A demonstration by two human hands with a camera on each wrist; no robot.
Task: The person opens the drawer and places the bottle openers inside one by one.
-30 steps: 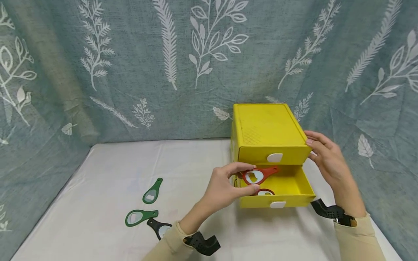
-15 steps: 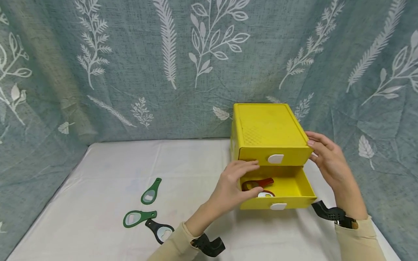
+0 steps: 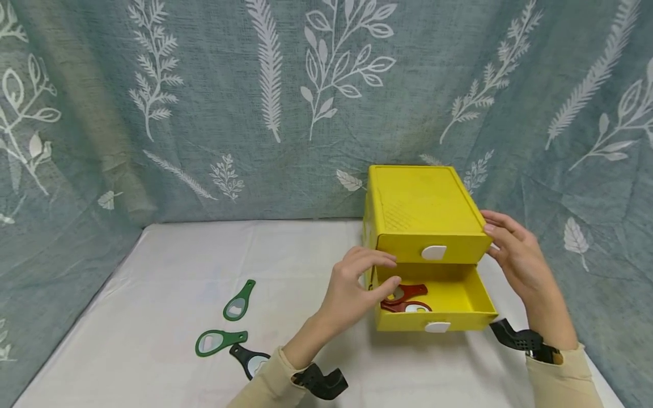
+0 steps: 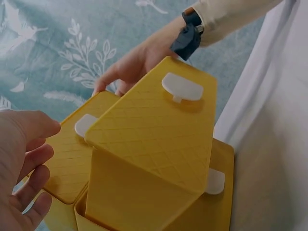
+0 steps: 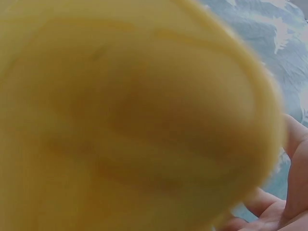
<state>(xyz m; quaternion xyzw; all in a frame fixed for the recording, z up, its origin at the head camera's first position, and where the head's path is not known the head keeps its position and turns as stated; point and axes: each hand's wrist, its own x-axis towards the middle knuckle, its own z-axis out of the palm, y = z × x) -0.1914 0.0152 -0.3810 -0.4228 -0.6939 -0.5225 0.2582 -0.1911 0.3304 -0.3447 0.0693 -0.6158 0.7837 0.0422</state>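
Note:
My left hand (image 3: 352,286) is held at the left of the pulled-out drawer (image 3: 469,321), thumb and fingers spread apart and holding nothing. Inside that drawer, two red bottle openers (image 3: 417,290) lie at the left, one nearer the front, partly hidden by the front wall. The drawer belongs to a yellow cabinet (image 3: 425,198) with white pull tabs. My right hand (image 3: 516,255) rests on the cabinet's right side near the top front corner, fingers along its edge. The left wrist view shows the drawer front (image 4: 154,120) jutting out, with the left hand beside it.
Two green bottle openers (image 3: 243,290) and a black one (image 3: 240,354) lie on the white cloth to the left, the black one partly behind the left sleeve. A patterned grey-green curtain (image 3: 204,113) hangs behind the cabinet.
The left hand has let go of a red bottle opener, which now lies in the drawer, and has drawn back slightly to the left. The right hand stays on the cabinet.

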